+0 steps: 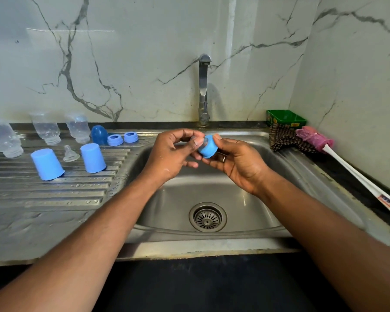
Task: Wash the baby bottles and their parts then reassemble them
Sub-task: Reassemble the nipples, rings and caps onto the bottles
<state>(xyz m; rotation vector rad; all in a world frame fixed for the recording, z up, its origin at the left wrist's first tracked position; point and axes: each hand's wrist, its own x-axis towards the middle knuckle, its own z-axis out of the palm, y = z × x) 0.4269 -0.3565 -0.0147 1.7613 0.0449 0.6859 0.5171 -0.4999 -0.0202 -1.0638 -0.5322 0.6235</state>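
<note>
Both forearms reach in from the near edge over the steel sink (pixel 212 190), whose basin sits under a shut-off tap (pixel 203 91). Left of it, the ribbed draining bench (pixel 54 190) carries three clear bottles (pixel 46 129) lying or standing mouth-down, two upturned light blue caps (pixel 46 164), a darker blue cap (pixel 98 134), two blue collar rings (pixel 115 140) and one loose clear teat (pixel 69 153). Above the basin, the right hand (pixel 239 164) cups a third blue collar ring (pixel 208 148), fingers curled round it. The left hand (pixel 173 152) pinches a clear teat (pixel 199 140) at the ring's opening, thumb and forefinger pressed together on it.

Judging by the wet, laid-out parts, washing looks done and reassembly is under way: seating this teat in its ring. Next, the teat likely needs pulling through until its flange seats evenly, then the ring goes onto a bottle.
</note>
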